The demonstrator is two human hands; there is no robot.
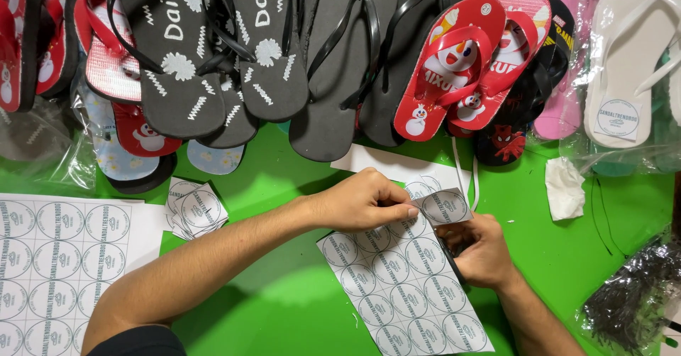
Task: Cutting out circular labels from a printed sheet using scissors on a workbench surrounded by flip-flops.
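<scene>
Green tabletop (284, 306), rows of flip-flops (340, 58) above: a person cuts round labels from a printed sheet (404, 285) lying at centre. The left hand (362, 201) pinches a cut label square (445, 207) between pressed fingertips. The right hand (482, 251) is curled closed around what seems a cutting tool, largely hidden. Clean work likely means cutting between circles, sheet held taut.

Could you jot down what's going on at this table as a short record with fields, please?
Surface: green table
Left hand: pinches a corner piece of the label sheet
Right hand: grips a dark tool at the sheet's edge, mostly hidden
Sheet: white, printed with round labels
Nearby: pile of cut labels, second label sheet
Behind: rows of flip-flops, black, red, pink, white
</scene>
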